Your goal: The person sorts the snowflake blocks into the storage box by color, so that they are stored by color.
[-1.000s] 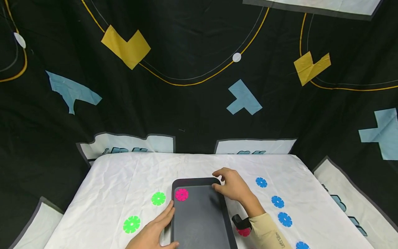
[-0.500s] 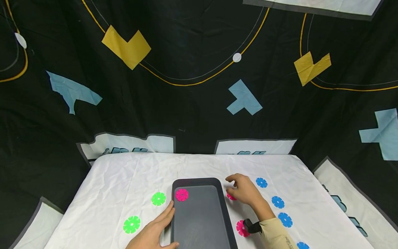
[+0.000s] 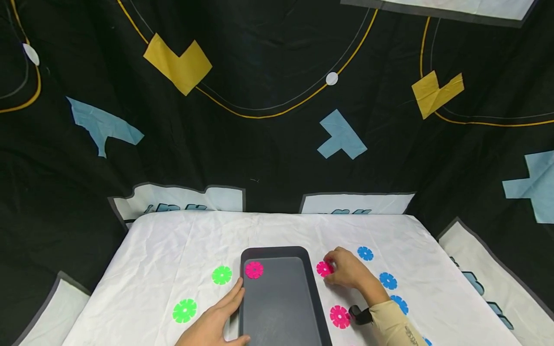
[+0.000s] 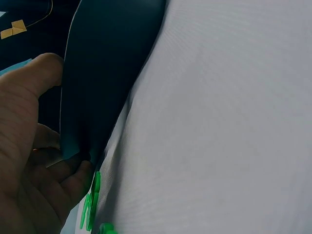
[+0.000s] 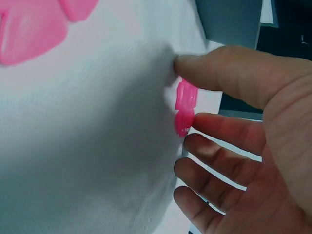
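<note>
My left hand (image 3: 213, 315) rests along the left side of a dark grey rectangular tray (image 3: 277, 252), its fingertips against the wall. In the left wrist view the fingers (image 4: 73, 178) touch the tray's outer wall (image 4: 107, 58). My right hand (image 3: 349, 270) is over the white cloth right of the tray, thumb and index finger around the edge of a pink notched plastic disc (image 3: 322, 269). The right wrist view shows this disc (image 5: 185, 105) low at the cloth between thumb and index finger. Another pink disc (image 3: 254, 270) lies in the tray's far left corner.
A further pink disc (image 3: 339, 317) lies near my right wrist. Green discs (image 3: 184, 311) lie left of the tray, and several blue discs (image 3: 388, 280) form a line at the right. Behind the white-covered table (image 3: 151, 240) hangs a black cloth (image 3: 259, 158) with taped shapes.
My right hand has moved from above the tray's far right corner, right and down to the pink disc, its fingers closing in at the edge. The left hand keeps its place on the tray.
</note>
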A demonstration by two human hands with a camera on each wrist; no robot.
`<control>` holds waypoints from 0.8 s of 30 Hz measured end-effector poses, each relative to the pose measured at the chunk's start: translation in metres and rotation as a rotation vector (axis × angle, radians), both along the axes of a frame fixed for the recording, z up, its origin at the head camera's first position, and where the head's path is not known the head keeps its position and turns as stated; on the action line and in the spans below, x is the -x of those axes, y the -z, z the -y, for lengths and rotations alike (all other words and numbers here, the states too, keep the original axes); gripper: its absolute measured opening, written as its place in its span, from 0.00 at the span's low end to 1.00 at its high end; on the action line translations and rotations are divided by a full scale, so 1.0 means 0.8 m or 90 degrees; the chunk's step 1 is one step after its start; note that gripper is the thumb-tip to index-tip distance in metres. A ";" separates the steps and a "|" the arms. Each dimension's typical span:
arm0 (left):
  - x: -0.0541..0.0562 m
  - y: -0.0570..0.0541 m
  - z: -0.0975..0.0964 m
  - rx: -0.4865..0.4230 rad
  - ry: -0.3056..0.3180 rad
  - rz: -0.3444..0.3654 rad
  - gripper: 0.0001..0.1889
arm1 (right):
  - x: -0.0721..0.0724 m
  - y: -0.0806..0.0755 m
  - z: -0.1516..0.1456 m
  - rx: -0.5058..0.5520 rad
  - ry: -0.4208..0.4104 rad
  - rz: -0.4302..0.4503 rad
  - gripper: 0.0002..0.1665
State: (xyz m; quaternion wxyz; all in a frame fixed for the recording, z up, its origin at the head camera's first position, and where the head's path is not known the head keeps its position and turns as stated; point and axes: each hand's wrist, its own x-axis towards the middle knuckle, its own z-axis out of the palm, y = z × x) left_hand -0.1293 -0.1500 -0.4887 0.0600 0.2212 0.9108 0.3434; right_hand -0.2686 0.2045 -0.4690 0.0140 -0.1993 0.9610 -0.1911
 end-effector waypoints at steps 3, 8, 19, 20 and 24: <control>-0.001 0.000 0.000 0.000 0.001 -0.007 0.51 | -0.001 0.000 -0.001 -0.002 -0.014 0.005 0.25; -0.003 -0.001 0.001 -0.002 0.002 -0.014 0.50 | 0.000 0.002 0.000 -0.007 -0.014 0.016 0.24; -0.001 0.000 0.001 -0.003 0.005 -0.017 0.51 | 0.000 0.005 0.002 -0.018 0.003 0.040 0.25; -0.001 0.000 0.001 -0.005 0.006 -0.015 0.52 | 0.000 0.005 0.002 -0.018 0.003 0.038 0.25; 0.000 -0.002 0.001 -0.009 0.011 -0.004 0.52 | -0.001 0.003 0.004 -0.020 0.004 0.031 0.25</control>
